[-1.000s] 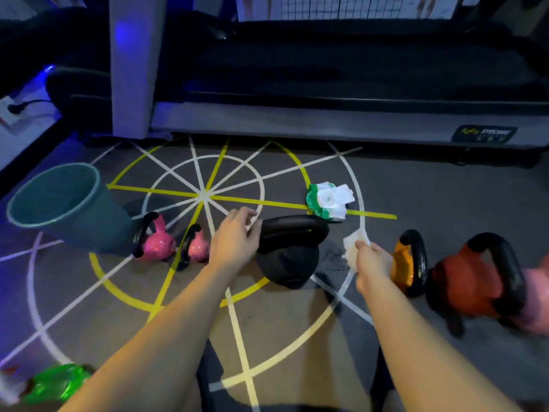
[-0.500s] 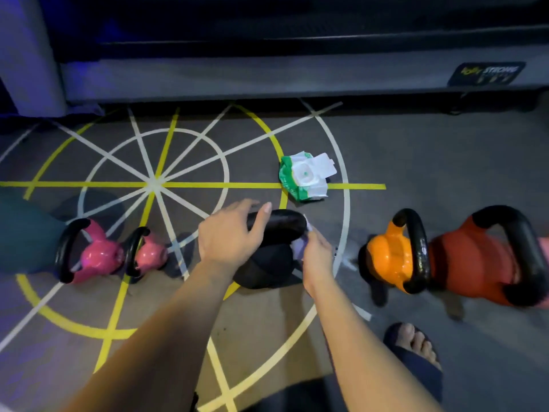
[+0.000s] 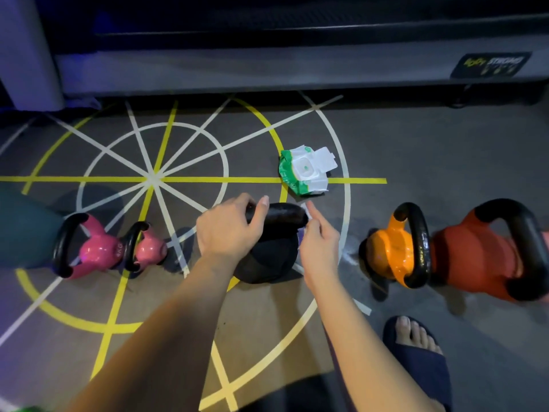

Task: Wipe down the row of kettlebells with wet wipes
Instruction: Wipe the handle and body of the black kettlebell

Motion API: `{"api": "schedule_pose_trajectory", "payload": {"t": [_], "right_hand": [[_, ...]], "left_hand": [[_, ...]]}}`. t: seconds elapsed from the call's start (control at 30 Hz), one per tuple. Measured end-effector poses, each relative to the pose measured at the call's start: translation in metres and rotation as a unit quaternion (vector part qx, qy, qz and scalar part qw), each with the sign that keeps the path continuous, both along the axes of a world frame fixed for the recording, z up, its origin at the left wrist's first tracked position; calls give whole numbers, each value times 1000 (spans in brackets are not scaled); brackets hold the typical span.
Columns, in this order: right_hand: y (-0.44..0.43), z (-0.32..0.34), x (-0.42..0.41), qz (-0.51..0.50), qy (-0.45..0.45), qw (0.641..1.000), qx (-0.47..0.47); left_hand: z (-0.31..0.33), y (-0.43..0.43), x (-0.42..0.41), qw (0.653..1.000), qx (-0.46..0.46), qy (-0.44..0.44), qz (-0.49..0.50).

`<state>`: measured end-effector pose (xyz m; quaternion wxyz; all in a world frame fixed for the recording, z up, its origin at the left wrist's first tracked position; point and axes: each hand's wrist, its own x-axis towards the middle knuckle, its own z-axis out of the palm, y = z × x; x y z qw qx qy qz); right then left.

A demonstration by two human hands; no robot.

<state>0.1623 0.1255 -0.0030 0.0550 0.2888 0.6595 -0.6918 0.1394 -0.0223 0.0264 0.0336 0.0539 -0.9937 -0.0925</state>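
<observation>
A black kettlebell (image 3: 267,257) stands in the middle of a row on the floor. My left hand (image 3: 228,230) grips the left end of its handle (image 3: 285,214). My right hand (image 3: 319,245) presses a white wet wipe (image 3: 306,214) against the right end of the handle; most of the wipe is hidden by the fingers. Two pink kettlebells (image 3: 98,251) (image 3: 148,249) stand to the left. An orange kettlebell (image 3: 395,251) and a red one (image 3: 481,257) stand to the right.
A green and white wipes pack (image 3: 306,171) lies with its lid up just behind the black kettlebell. A teal bin (image 3: 20,227) sits at the left edge. A treadmill base (image 3: 267,69) runs along the back. My foot in a dark slipper (image 3: 416,349) is at lower right.
The view has tilted down and shifted right. My right hand has moved left with the wipe from beside the orange kettlebell onto the black handle's right end. My left hand has stayed on the handle.
</observation>
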Motion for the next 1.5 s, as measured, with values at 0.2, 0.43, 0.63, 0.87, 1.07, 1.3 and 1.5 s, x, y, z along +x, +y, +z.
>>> {"api": "schedule_pose_trajectory", "payload": {"t": [0.2, 0.43, 0.63, 0.87, 1.07, 1.3, 1.5], "right_hand": [[7, -25, -9, 62, -31, 997, 29], [9, -31, -4, 133, -85, 987, 14], [13, -18, -15, 60, -32, 998, -10], [30, 2, -24, 106, -8, 994, 19], [18, -32, -15, 56, -82, 995, -30], [3, -16, -14, 40, -26, 998, 41], [3, 12, -8, 94, 60, 979, 169]], "left_hand": [[-3, 1, -1, 1000, -9, 12, 2], [-4, 1, -2, 1000, -18, 13, 7], [-6, 1, -2, 1000, -14, 16, 11], [-5, 1, -2, 1000, -15, 15, 7], [-7, 1, -2, 1000, -21, 21, 11], [-6, 1, 0, 999, -6, 49, 11], [-7, 0, 2, 996, 50, 75, 8]]}}
